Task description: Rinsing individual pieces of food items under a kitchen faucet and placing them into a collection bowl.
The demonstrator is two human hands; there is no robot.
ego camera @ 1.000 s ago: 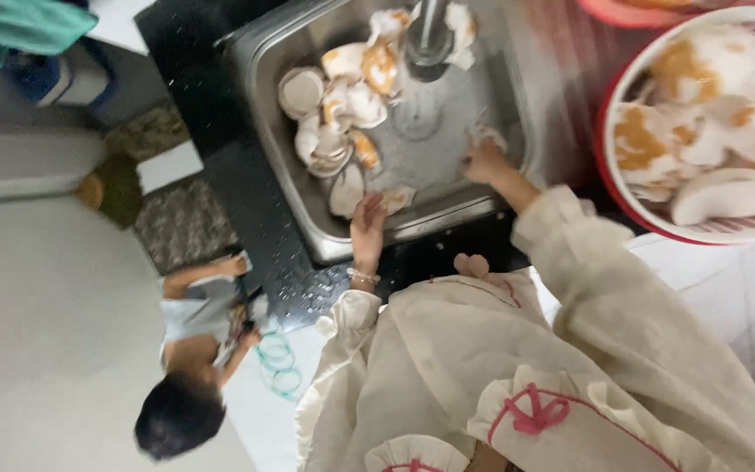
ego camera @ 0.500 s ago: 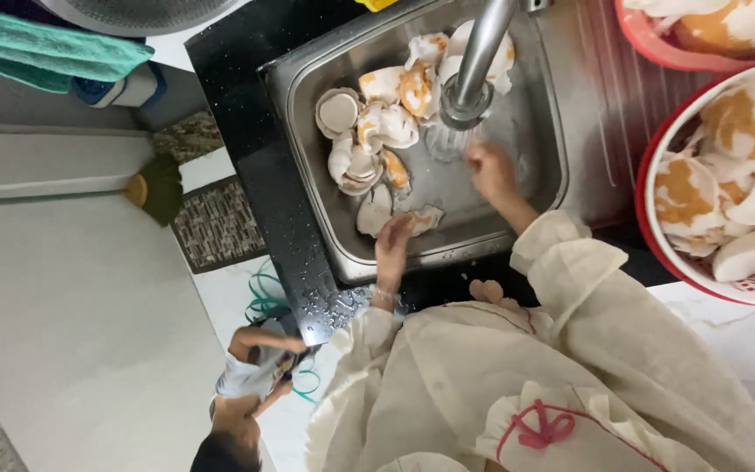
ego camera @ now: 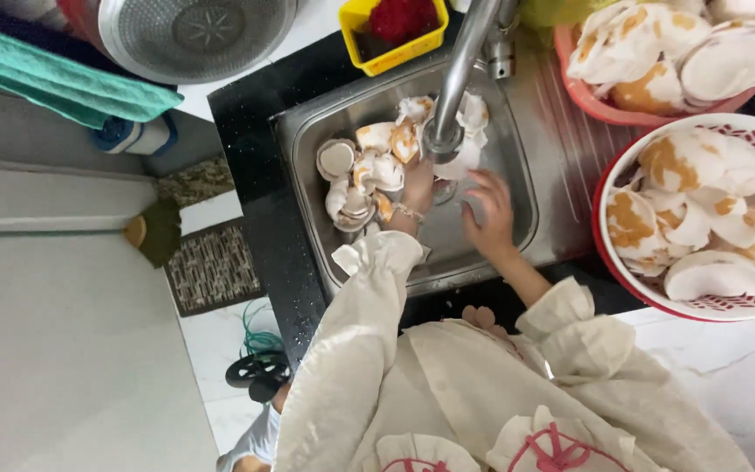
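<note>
The coconut pieces (ego camera: 369, 175) lie heaped in the sink (ego camera: 517, 175) under the tap (ego camera: 460, 79). Your left hand (ego camera: 417, 188) rests among them, its grip hidden; your right hand (ego camera: 489, 210) hovers beside it, fingers spread, empty. Wet pieces could slip from you, and the low spout crowds your knuckles.

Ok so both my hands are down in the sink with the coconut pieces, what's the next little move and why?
Probably close the left hand on a coconut piece from the pile it touches and lift it beneath the faucet. The right hand is spread open and empty over the bare part of the sink, so it looks free to rub the piece.
</note>
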